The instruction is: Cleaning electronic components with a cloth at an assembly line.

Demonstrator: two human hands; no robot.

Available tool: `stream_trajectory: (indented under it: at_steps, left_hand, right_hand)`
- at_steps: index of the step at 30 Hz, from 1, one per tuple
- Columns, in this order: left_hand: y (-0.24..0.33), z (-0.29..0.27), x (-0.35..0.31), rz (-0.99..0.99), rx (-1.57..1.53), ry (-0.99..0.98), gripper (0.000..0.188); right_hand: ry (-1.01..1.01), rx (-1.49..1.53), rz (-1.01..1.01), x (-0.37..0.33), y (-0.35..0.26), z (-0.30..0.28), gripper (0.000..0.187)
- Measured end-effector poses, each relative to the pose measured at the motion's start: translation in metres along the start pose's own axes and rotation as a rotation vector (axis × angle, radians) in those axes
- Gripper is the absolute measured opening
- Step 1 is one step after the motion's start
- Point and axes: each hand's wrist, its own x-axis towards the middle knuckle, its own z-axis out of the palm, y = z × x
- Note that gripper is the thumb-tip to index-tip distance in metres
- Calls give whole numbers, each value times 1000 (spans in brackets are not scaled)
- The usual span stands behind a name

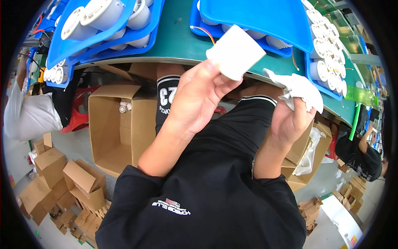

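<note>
My left hand (203, 89) is closed around the lower end of a white plastic cylinder (238, 52), raised over the near edge of the green table (174, 37). Thin red and yellow wires (204, 32) stick out beside the cylinder's upper left side. In my right hand (292, 118) a crumpled white cloth (296, 89) is pinched and draped over the fingers, to the right of the cylinder and apart from it. Part of the right fingers is hidden under the cloth.
Stacked blue trays (145, 37) with white cylinders stand at the table's left. Another blue tray (257, 16) covers more cylinders ahead, and many stand in rows (327, 54) at the right. An open cardboard box (112, 133) sits beside my legs. Other people work at both sides.
</note>
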Motion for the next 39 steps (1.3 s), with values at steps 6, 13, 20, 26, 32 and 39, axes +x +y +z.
stream_trajectory:
  at_steps: [6,13,20,26,32,39]
  left_hand:
    - [-4,-10,12,-329,-728,63,58]
    - [3,-6,12,-376,-948,-39,66]
    - [1,-6,11,-424,-1069,-196,68]
    - [1,5,12,-426,-1080,-341,58]
    - [20,45,11,29,-6,-160,82]
    - [48,88,29,1424,1714,-564,40]
  right_hand:
    - [7,-26,3,-2,-2,-5,33]
    - [18,-22,38,-5,-3,-8,33]
    - [40,-8,52,-5,1,-13,35]
    - [45,29,95,-3,3,-23,34]
    - [62,74,121,-10,6,-42,38]
    - [71,47,192,-16,6,-69,39]
